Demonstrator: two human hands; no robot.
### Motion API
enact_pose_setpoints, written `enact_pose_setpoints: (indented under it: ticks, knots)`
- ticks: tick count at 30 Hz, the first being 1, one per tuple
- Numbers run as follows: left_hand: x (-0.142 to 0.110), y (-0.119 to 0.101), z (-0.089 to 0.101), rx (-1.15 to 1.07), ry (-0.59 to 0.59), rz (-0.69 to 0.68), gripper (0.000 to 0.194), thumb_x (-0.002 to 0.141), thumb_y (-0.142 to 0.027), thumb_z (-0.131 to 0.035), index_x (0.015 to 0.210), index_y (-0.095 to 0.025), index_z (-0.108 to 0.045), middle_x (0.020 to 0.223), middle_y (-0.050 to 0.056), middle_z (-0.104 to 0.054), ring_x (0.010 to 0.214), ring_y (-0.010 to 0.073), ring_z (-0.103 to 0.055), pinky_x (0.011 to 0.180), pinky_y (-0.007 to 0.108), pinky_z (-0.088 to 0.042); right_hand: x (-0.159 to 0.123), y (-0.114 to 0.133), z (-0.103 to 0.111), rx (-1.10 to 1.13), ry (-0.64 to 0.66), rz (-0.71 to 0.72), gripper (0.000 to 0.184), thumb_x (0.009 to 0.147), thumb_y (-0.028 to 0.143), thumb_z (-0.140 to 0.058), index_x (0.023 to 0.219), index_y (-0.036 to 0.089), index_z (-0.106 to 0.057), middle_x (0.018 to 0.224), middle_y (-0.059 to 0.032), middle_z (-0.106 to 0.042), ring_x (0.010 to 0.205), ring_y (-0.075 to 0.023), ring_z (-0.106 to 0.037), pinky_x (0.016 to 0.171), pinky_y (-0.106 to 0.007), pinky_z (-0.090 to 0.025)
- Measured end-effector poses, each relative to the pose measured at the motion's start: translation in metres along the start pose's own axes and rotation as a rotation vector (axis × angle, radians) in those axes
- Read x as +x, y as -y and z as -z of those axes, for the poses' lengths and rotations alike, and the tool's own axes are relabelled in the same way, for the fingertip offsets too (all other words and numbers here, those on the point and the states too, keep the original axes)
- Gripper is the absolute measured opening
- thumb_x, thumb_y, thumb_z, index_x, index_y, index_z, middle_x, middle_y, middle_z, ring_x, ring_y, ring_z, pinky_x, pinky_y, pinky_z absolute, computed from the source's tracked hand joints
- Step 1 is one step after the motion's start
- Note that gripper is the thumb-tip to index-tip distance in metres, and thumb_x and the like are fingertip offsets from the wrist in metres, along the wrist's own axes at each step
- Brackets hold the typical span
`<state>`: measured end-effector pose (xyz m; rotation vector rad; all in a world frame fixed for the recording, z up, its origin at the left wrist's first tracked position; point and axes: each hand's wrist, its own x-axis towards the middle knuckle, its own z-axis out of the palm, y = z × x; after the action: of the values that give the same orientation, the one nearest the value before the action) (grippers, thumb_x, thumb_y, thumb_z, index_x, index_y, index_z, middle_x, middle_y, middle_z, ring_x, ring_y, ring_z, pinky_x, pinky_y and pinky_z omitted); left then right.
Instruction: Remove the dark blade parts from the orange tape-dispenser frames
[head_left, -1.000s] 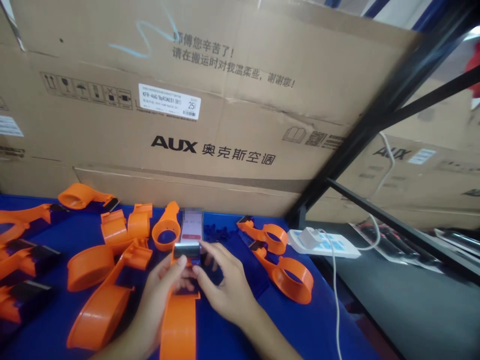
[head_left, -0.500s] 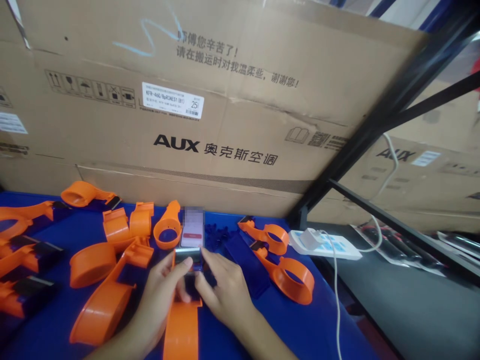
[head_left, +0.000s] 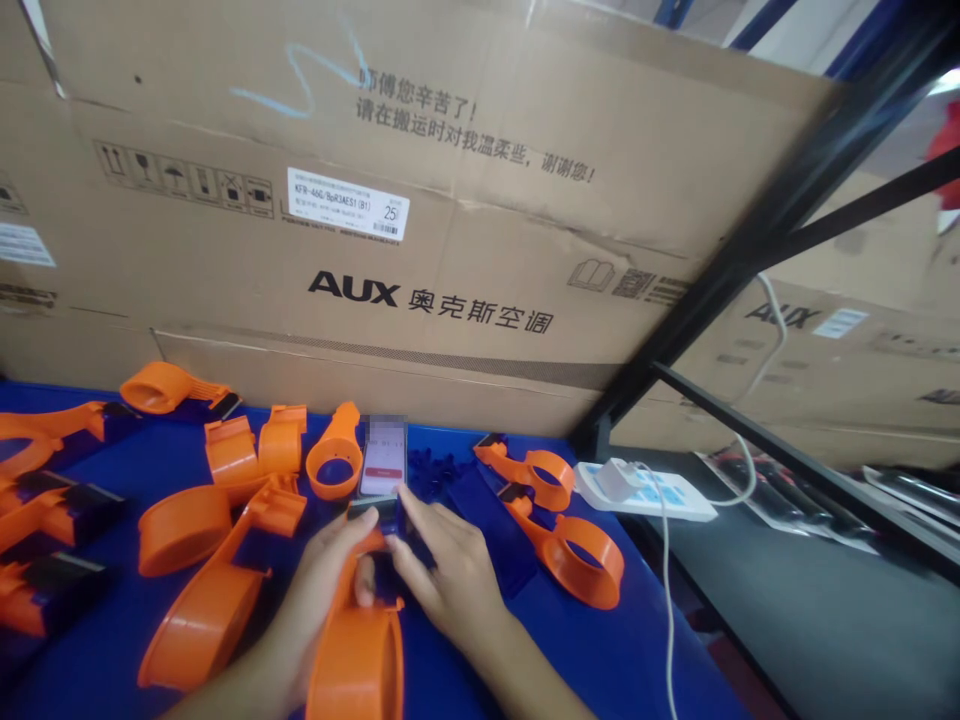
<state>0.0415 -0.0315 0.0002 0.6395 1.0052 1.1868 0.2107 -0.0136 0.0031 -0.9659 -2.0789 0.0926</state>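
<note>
Orange plastic tape dispenser (head_left: 356, 660) with smooth ring and dark head is pinched between left hand (head_left: 330, 575)'s thumb and curled fingers; right hand (head_left: 450, 565)'s slightly parted fingers touch its head.

1. Both hands are on one orange tape dispenser (head_left: 358, 660): the left hand (head_left: 326, 575) grips its neck, and the right hand (head_left: 450, 570) pinches the dark head.
2. A phone (head_left: 385, 465) with a lit screen lies just beyond that head.
3. Other dispensers (head_left: 199, 625) lie on both sides across the blue table (head_left: 637, 660).
4. Behind stands a big AUX box (head_left: 450, 220); a white power strip (head_left: 686, 500) sits right of the table.
</note>
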Motion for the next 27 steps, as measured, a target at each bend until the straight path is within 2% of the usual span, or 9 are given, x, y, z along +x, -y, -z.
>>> enact_pose_setpoints:
  ticks: [7, 15, 18, 21, 24, 27]
  knots:
    - [0.0031, 0.0034, 0.0010, -0.070, 0.008, 0.079, 0.046, 0.079, -0.058, -0.080, 0.061, -0.020, -0.060, 0.041, -0.003, -0.053, 0.037, 0.0116, -0.047, 0.043, 0.022, -0.038, 0.0036, 0.0000, 0.0021, 0.028, 0.036, 0.088, 0.056, 0.106, 0.024, -0.054, 0.161, 0.020, -0.043, 0.129, -0.0142, -0.076, 0.105, -0.0276, -0.078, 0.092, -0.042, -0.066]
    - [-0.0027, 0.0023, -0.0018, -0.067, -0.053, 0.104, 0.055, 0.083, -0.058, -0.077, 0.051, -0.021, -0.053, 0.042, -0.001, -0.051, 0.041, 0.0118, -0.047, 0.046, 0.023, -0.040, 0.0065, -0.0017, 0.0044, 0.053, 0.079, 0.097, 0.055, 0.105, 0.019, -0.050, 0.160, 0.020, -0.044, 0.132, -0.0143, -0.075, 0.116, -0.0278, -0.076, 0.101, -0.045, -0.064]
    - [-0.0026, 0.0025, -0.0034, -0.074, -0.056, 0.078, 0.046, 0.084, -0.056, -0.077, 0.062, -0.020, -0.059, 0.045, -0.003, -0.050, 0.043, 0.0107, -0.045, 0.048, 0.021, -0.040, 0.0055, -0.0009, 0.0041, 0.075, 0.072, 0.086, 0.057, 0.105, 0.019, -0.051, 0.161, 0.021, -0.042, 0.134, -0.0142, -0.073, 0.114, -0.0273, -0.077, 0.100, -0.044, -0.064]
    - [0.0000, 0.0032, -0.0015, -0.051, -0.030, 0.018, 0.037, 0.084, -0.054, -0.079, 0.079, -0.019, -0.066, 0.047, -0.005, -0.052, 0.045, 0.0101, -0.044, 0.050, 0.020, -0.039, 0.0027, 0.0011, 0.0024, 0.075, 0.045, 0.047, 0.058, 0.103, 0.021, -0.054, 0.160, 0.020, -0.044, 0.124, -0.0139, -0.078, 0.103, -0.0267, -0.080, 0.092, -0.042, -0.067]
    - [0.0029, 0.0036, 0.0018, -0.023, -0.019, -0.016, 0.036, 0.081, -0.052, -0.083, 0.087, -0.019, -0.068, 0.050, -0.006, -0.053, 0.045, 0.0098, -0.045, 0.050, 0.020, -0.041, -0.0009, 0.0024, -0.0010, 0.066, -0.019, 0.003, 0.052, 0.100, 0.021, -0.060, 0.152, 0.020, -0.055, 0.113, -0.0127, -0.081, 0.096, -0.0260, -0.081, 0.086, -0.039, -0.068]
    - [0.0039, 0.0038, 0.0035, 0.011, -0.039, -0.047, 0.036, 0.080, -0.050, -0.084, 0.089, -0.020, -0.069, 0.050, -0.007, -0.054, 0.044, 0.0105, -0.047, 0.051, 0.022, -0.044, -0.0033, 0.0025, -0.0046, 0.083, -0.069, -0.008, 0.044, 0.097, 0.019, -0.064, 0.142, 0.021, -0.063, 0.112, -0.0111, -0.082, 0.094, -0.0242, -0.081, 0.086, -0.036, -0.068]
